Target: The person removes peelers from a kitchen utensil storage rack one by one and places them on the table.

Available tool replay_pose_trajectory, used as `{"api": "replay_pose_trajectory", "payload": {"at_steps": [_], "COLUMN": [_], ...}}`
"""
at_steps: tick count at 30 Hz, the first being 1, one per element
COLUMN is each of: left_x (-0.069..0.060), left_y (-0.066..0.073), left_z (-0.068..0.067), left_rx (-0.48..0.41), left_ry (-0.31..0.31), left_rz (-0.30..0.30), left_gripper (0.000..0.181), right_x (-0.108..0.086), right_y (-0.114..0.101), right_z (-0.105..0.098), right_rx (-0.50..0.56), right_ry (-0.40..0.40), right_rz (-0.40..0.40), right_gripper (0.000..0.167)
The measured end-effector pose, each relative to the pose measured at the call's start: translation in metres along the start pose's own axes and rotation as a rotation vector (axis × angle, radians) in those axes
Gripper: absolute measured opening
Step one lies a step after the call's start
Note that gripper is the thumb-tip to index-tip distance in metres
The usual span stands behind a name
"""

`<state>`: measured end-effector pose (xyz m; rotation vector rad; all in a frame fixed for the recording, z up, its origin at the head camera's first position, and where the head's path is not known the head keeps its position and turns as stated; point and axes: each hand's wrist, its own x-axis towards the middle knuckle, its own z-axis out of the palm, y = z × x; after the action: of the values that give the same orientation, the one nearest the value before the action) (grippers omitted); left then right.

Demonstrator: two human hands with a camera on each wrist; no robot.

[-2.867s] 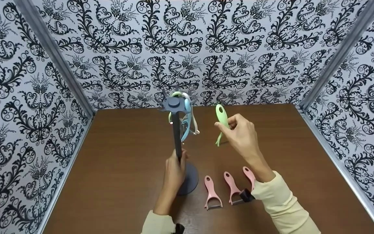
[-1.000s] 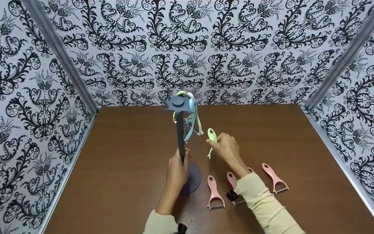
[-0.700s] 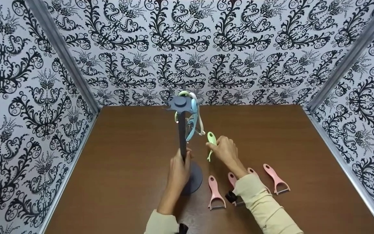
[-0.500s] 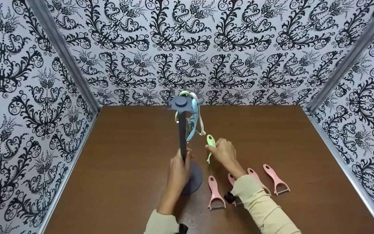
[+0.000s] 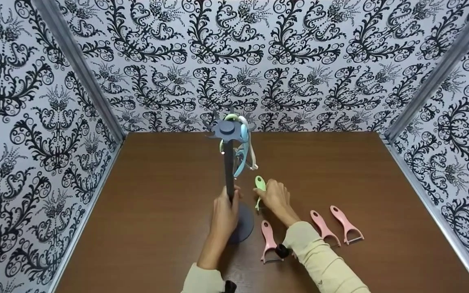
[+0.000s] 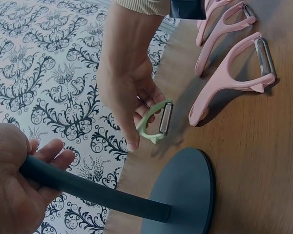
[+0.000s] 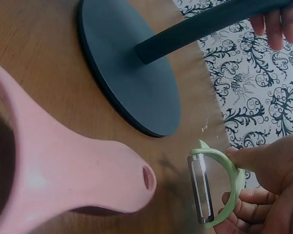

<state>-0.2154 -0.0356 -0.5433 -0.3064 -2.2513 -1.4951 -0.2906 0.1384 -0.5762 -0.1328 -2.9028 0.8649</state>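
Observation:
My left hand (image 5: 223, 213) holds the dark pole (image 5: 229, 171) of an upright stand. Its round base (image 6: 183, 190) rests on the table; a spiked crown (image 5: 227, 129) tops it. From that crown hang a blue peeler (image 5: 240, 160), a white one (image 5: 253, 154) and a pale green one (image 5: 231, 117). To the right of the pole, my right hand (image 5: 276, 197) pinches a light green peeler (image 5: 260, 183) by its handle, blade end down. The right wrist view shows that peeler's metal blade (image 7: 201, 187) and green frame, with a shadow on the tabletop beside it.
Pink peelers (image 5: 268, 236) lie in a row on the brown table (image 5: 157, 195), right of the base. Another pink peeler (image 5: 322, 226) lies by the right sleeve (image 5: 316, 248), which covers part of the row. Patterned walls (image 5: 234, 61) enclose the back and sides.
My right hand has come down and left with the green peeler, from above the table's far part to near the stand's base. My left hand keeps its hold on the pole.

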Motion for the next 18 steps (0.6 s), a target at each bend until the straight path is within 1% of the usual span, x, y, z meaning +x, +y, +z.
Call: {"api": "replay_pose_trajectory", "payload": {"at_steps": [6, 13, 18], "left_x": [-0.001, -0.002, -0.002], "left_y": [0.000, 0.002, 0.001], "left_z": [0.000, -0.001, -0.001], "left_rx": [0.001, -0.009, -0.016], "left_ry": [0.021, 0.002, 0.005], "left_rz": [0.022, -0.023, -0.023], "left_gripper": [0.010, 0.008, 0.008], "right_x": [-0.001, 0.000, 0.001], "right_y": [0.001, 0.004, 0.005], "right_z": [0.007, 0.014, 0.018], "right_rx": [-0.002, 0.000, -0.015], "right_ry": [-0.014, -0.050, -0.063], "right_rz": [0.013, 0.043, 0.052], "right_gripper": [0.050, 0.051, 0.051]}}
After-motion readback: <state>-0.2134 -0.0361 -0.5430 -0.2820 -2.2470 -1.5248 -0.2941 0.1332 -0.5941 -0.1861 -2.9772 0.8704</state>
